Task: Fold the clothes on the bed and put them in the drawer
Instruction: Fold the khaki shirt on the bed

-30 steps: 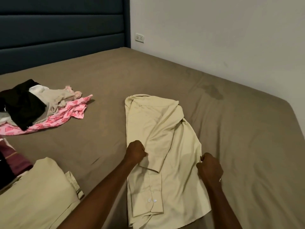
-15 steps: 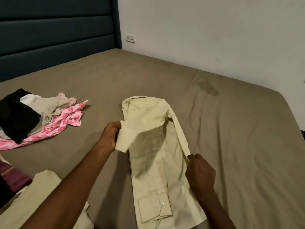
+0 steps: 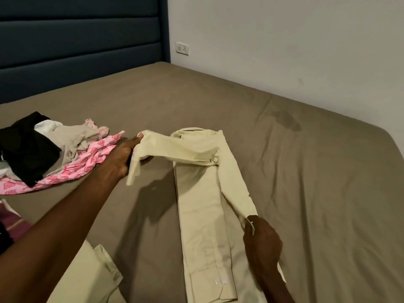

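The left hand (image 3: 122,157) pinches the end of one sleeve (image 3: 175,149) of the cream shirt (image 3: 201,215), thumb on top and fingers curled beneath, and holds it raised and stretched out to the left, above the bed (image 3: 306,193). The right hand (image 3: 261,243) grips the cuff of the other sleeve at the shirt's right edge, fingers curled round the fabric, low against the mattress. The shirt lies lengthwise in the middle of the bed, collar at the far end, body folded into a narrow strip, with a buttoned cuff showing at the near end. To the far left sits a heap of unfolded clothes (image 3: 54,154): black, beige, white and pink patterned pieces. At the near left corner lies another cream garment (image 3: 91,278). Behind the bed stand a dark blue padded headboard (image 3: 76,51) and a pale wall with a socket (image 3: 182,48).
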The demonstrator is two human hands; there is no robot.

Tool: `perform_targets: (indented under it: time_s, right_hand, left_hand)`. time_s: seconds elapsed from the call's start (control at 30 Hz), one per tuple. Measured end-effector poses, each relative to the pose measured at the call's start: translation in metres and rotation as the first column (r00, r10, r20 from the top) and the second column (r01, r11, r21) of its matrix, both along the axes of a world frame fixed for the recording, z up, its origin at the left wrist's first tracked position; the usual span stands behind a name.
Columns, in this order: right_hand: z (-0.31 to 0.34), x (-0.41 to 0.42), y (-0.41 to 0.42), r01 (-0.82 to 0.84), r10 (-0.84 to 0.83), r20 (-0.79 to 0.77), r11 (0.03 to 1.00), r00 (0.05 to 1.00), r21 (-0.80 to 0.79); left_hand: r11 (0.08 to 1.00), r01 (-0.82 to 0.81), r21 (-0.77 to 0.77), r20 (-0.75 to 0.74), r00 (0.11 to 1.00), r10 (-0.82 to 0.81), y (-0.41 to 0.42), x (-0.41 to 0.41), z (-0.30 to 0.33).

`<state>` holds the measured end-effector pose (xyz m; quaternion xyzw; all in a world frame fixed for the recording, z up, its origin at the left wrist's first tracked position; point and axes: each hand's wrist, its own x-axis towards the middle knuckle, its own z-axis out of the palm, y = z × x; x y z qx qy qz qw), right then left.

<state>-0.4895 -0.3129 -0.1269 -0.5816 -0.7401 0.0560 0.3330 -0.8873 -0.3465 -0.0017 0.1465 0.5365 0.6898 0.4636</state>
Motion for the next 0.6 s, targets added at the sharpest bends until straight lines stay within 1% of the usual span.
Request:
perform_targets:
  time_s: [0.03, 0.13, 0.2, 0.23, 0.27, 0.3, 0.37, 0.4, 0.43, 0.47, 0.5, 0.53, 0.57, 0.6]
  right_hand:
    - [0.003, 0.003, 0.002, 0.03, -0.032, -0.111, 0.999, 0.993, -0.014]
    - [0.019, 0.012, 0.011, 0.042, -0.072, -0.341, 0.995, 0.937, -0.093]
    - [0.032, 0.018, 0.016, -0.028, -0.048, -0.499, 0.989, 0.865, -0.145]
    - [0.036, 0.02, 0.018, -0.083, -0.021, -0.54, 0.982, 0.841, -0.168]
    - [0.037, 0.022, 0.018, -0.147, 0.028, -0.539, 0.973, 0.842, -0.179]
    - [0.035, 0.022, 0.017, -0.201, 0.087, -0.499, 0.963, 0.862, -0.179]
    - [0.027, 0.022, 0.016, -0.269, 0.194, -0.36, 0.948, 0.913, -0.171]
    - [0.024, 0.021, 0.015, -0.317, 0.249, -0.305, 0.928, 0.919, -0.198]
    - [0.025, 0.02, 0.016, -0.377, 0.311, -0.252, 0.883, 0.916, -0.282]
    - [0.026, 0.021, 0.02, -0.429, 0.381, -0.197, 0.816, 0.903, -0.389]
    - [0.029, 0.022, 0.024, -0.459, 0.447, -0.152, 0.734, 0.882, -0.5]
    - [0.032, 0.023, 0.029, -0.481, 0.481, -0.169, 0.655, 0.86, -0.583]
    - [0.034, 0.022, 0.036, -0.508, 0.437, -0.277, 0.606, 0.856, -0.612]
    - [0.035, 0.019, 0.042, -0.516, 0.327, -0.403, 0.613, 0.855, -0.598]
  left_hand:
    - [0.999, 0.022, 0.05, 0.03, 0.999, -0.024, 0.007, 0.001, 0.007]
    - [0.993, 0.037, 0.109, 0.061, 0.997, -0.044, 0.029, 0.0, 0.025]
    - [0.99, 0.03, 0.136, 0.108, 0.993, -0.045, 0.041, -0.003, 0.035]
    - [0.985, -0.019, 0.172, 0.158, 0.987, -0.009, 0.046, -0.003, 0.041]
    - [0.979, -0.067, 0.194, 0.199, 0.98, 0.028, 0.05, -0.003, 0.046]
    - [0.971, -0.114, 0.212, 0.251, 0.966, 0.059, 0.055, -0.005, 0.048]
    - [0.95, -0.195, 0.244, 0.326, 0.939, 0.109, 0.059, -0.008, 0.049]
    - [0.936, -0.238, 0.261, 0.349, 0.927, 0.138, 0.058, -0.012, 0.045]
    - [0.922, -0.269, 0.277, 0.367, 0.917, 0.157, 0.057, -0.018, 0.038]
    - [0.927, -0.268, 0.263, 0.356, 0.92, 0.165, 0.054, -0.023, 0.031]
    - [0.945, -0.234, 0.229, 0.311, 0.938, 0.157, 0.05, -0.028, 0.022]
    - [0.967, -0.187, 0.175, 0.248, 0.958, 0.141, 0.043, -0.035, 0.012]
    - [0.982, -0.15, 0.116, 0.176, 0.976, 0.128, 0.036, -0.041, 0.002]
    - [0.99, -0.131, 0.059, 0.111, 0.986, 0.124, 0.028, -0.048, -0.008]
